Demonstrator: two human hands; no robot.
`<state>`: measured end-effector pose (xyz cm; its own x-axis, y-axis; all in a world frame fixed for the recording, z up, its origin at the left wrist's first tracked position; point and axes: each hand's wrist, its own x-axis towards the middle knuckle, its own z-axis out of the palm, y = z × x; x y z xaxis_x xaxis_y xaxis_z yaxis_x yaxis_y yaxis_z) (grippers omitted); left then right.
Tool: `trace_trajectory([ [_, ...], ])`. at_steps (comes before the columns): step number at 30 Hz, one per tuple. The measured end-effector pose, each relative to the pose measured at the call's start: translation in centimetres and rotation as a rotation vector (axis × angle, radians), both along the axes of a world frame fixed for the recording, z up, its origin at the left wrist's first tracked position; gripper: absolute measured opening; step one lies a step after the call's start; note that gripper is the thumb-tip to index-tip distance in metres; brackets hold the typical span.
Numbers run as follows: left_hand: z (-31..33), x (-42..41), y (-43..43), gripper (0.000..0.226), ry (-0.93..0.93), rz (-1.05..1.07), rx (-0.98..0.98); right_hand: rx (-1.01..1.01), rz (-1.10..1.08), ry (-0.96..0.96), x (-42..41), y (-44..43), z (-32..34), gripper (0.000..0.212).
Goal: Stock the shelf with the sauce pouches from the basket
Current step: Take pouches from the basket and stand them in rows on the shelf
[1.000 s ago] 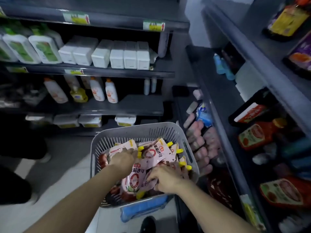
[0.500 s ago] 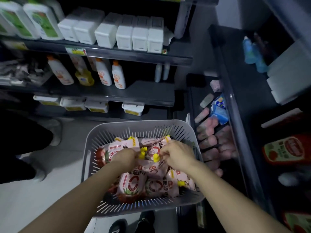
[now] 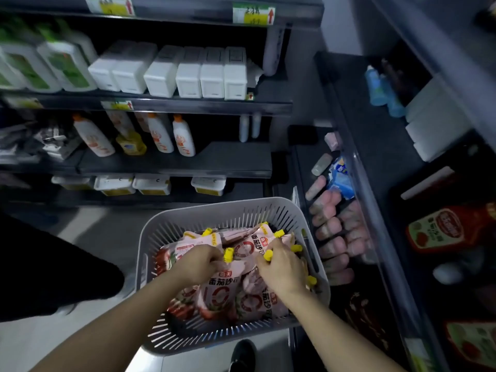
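Note:
A grey slotted basket [image 3: 206, 208] sits low in front of me, filled with several pink sauce pouches [image 3: 218, 294] with yellow caps. My left hand [image 3: 200, 260] is down in the pile, fingers closed on the top of a pouch by its yellow cap. My right hand [image 3: 281, 264] grips another pouch near its cap, at the basket's right side. The shelf [image 3: 375, 146] on my right holds red sauce pouches [image 3: 440, 229] and rows of pink sausages [image 3: 335, 229].
Ahead, dark shelves [image 3: 188, 106] carry white boxes [image 3: 188, 73], white bottles with orange caps [image 3: 182, 136] and tubs. A person's dark leg [image 3: 53, 267] stands to the left of the basket. A black shoe [image 3: 241, 355] shows below the basket.
The view has swung up and back. Both hands have shifted toward the basket's far side and closed on pouches near their caps; the right hand moved from the near side to the right.

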<state>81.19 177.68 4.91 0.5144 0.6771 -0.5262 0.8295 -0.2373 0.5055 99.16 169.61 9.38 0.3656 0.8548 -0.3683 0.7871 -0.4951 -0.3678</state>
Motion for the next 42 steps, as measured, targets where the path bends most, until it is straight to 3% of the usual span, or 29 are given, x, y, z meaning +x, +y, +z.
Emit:
trace_trajectory([
  [7, 3.4, 0.7, -0.9, 0.040, -0.140, -0.033, 0.071, 0.134, -0.475, 0.199, 0.4, -3.8, -0.3, 0.024],
  [12, 6.7, 0.3, -2.9, 0.035, -0.255, -0.095, 0.154, 0.363, -0.516, 0.163, -1.2, -6.9, 2.6, 0.018],
  [20, 15.2, 1.0, -5.9, 0.028, -0.582, -0.188, 0.227, 0.598, -0.383, -0.077, -2.2, -12.1, 12.0, 0.029],
  [26, 22.9, 4.3, -9.5, 0.012, -0.843, -0.327, 0.064, 0.751, -0.516, -0.172, -1.8, -19.1, 20.8, 0.019],
  [29, 27.0, 6.4, -12.3, 0.023, -0.942, -0.449, 0.027, 0.848, -0.549, -0.219, -1.2, -23.5, 24.8, 0.013],
  [32, 30.6, 8.6, -15.9, 0.012, -1.015, -0.567, -0.010, 0.973, -0.530, -0.330, -1.0, -28.4, 28.4, 0.020],
  [34, 32.7, 9.9, -19.0, 0.019, -1.065, -0.644, -0.019, 0.994, -0.529, -0.442, -0.9, -31.7, 30.4, 0.026],
  [38, 35.9, 12.5, -25.4, 0.014, -1.133, -0.741, -0.096, 1.002, -0.707, -0.396, -0.9, -38.5, 33.5, 0.027],
  [42, 39.4, 15.0, -33.6, 0.011, -1.218, -0.883, -0.164, 1.136, -0.815, -0.382, -0.5, -47.2, 36.7, 0.021],
])
